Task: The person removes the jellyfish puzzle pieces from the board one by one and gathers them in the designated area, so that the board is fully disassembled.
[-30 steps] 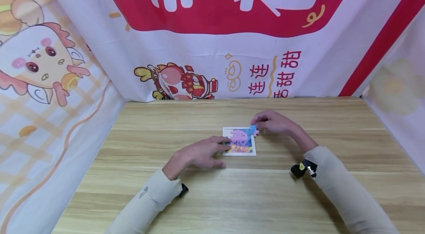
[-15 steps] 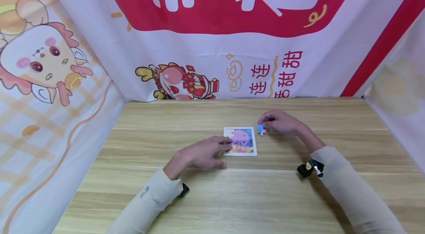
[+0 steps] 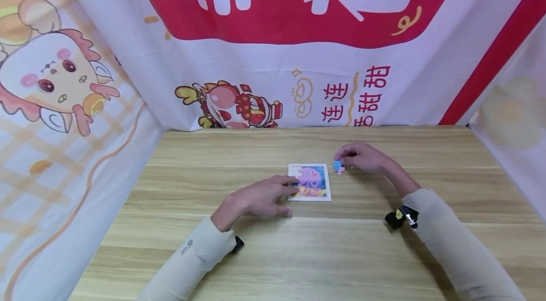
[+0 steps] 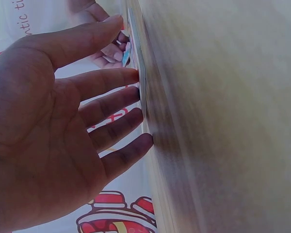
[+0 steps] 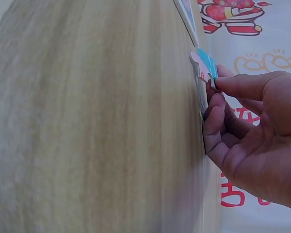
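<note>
A small square jigsaw board [image 3: 310, 182] with a pink jellyfish picture lies on the wooden table [image 3: 273, 253]. My left hand [image 3: 260, 197] lies flat with straight fingers [image 4: 117, 77], their tips pressing the board's left edge [image 4: 137, 58]. My right hand [image 3: 358, 156] is just right of the board's far right corner and pinches a small blue and pink puzzle piece [image 3: 338, 166] between thumb and forefinger. In the right wrist view the piece [image 5: 203, 67] stands against the table, held at its edge by the fingertips [image 5: 225, 85].
Printed cloth banners [image 3: 273, 40] wall in the table at the back and both sides. Bare wood stretches in front of the board and to its left and right.
My right hand has pulled the puzzle piece away from the board's far right corner, a short way to the right. The left hand has stayed on the board.
</note>
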Demonstrator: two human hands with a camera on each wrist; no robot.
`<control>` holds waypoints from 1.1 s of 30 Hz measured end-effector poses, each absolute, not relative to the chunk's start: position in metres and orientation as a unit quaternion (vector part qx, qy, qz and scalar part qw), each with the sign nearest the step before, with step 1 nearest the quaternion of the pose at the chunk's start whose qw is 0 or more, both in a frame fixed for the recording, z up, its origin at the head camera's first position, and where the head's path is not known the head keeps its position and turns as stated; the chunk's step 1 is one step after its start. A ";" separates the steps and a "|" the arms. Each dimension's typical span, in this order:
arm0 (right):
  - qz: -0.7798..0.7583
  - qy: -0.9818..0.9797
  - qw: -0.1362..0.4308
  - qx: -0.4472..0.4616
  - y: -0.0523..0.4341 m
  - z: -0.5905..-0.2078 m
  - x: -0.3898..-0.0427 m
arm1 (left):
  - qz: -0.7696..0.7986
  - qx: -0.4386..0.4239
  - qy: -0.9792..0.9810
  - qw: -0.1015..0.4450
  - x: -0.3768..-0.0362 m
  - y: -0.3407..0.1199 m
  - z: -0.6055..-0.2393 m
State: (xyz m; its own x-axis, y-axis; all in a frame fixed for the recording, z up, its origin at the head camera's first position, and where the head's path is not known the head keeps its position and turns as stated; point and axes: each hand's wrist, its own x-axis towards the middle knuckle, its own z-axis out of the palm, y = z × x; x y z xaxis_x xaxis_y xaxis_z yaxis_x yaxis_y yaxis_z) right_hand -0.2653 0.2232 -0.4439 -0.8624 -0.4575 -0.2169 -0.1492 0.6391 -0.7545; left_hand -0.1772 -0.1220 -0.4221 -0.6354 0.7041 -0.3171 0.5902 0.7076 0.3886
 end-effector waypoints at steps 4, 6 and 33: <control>-0.384 0.887 0.196 -0.168 0.222 -0.446 -0.265 | 0.126 0.362 0.895 0.229 -0.178 -0.122 -0.422; -0.383 0.888 0.195 -0.166 0.221 -0.446 -0.266 | 0.126 0.362 0.895 0.228 -0.178 -0.122 -0.422; -0.383 0.889 0.170 -0.186 0.201 -0.445 -0.266 | 0.118 0.368 0.894 0.226 -0.179 -0.120 -0.421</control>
